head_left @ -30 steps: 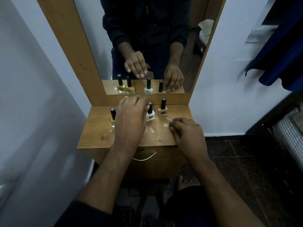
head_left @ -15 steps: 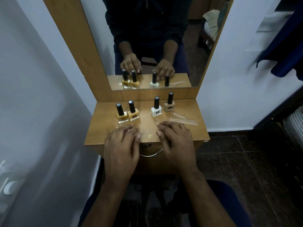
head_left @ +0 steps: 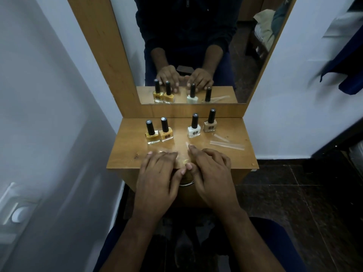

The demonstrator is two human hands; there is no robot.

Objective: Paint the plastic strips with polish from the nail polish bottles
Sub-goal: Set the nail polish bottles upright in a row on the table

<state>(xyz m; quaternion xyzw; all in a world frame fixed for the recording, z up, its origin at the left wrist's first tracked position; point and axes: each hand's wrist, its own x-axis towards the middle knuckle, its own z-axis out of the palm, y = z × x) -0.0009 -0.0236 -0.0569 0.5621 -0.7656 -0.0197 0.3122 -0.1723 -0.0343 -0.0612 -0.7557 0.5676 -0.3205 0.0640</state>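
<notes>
Plastic strips [head_left: 226, 144], clear and unpainted, lying loose near the right edge of the table [head_left: 129, 154], just in front of the beige bottle [head_left: 210, 122]; one more strip end [head_left: 187, 143] showing beyond the right fingertips. Four capped nail polish bottles in a row toward the back edge: two yellow [head_left: 152, 133] [head_left: 166, 130], one white [head_left: 194, 127], one beige. Left hand [head_left: 159, 177] and right hand [head_left: 210, 173] spread flat, palms down, at the front edge, gripping nothing visible, probably pressing clear strips flat for painting. No bottle opened yet.

Dim, cool light — edges bowed and smeared by wide-angle blur.
</notes>
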